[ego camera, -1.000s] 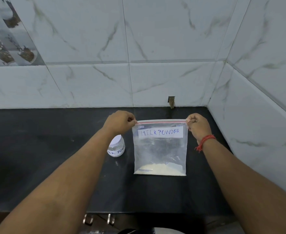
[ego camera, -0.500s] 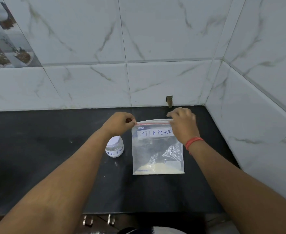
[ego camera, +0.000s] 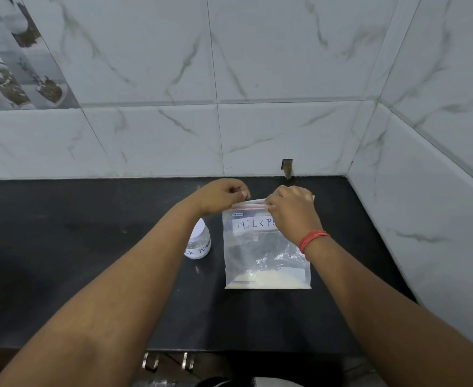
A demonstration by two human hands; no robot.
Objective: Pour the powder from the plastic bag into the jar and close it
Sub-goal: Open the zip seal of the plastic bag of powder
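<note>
The jar point(ego camera: 199, 243) stands on the dark surface point(ego camera: 62, 247) at the left, its white lid on, partly hidden behind the left forearm and just beside the plastic bag point(ego camera: 266, 252). The left hand point(ego camera: 221, 195) is closed in a pinch on the bag's upper left corner, at the red zip strip point(ego camera: 250, 203). That strip is the bag's long top edge and runs left to right between the two hands, so any opening has to pull across it, near side from far side. The bag hangs upright with its bottom edge resting on the surface, the powder point(ego camera: 268, 282) settled low along that edge. The right hand point(ego camera: 292, 208) is closed over the strip's right part, covering the end of the label. Both hands sit at the strip; the left one is nearer the jar. My judgement: the seal is still to be parted.
</note>
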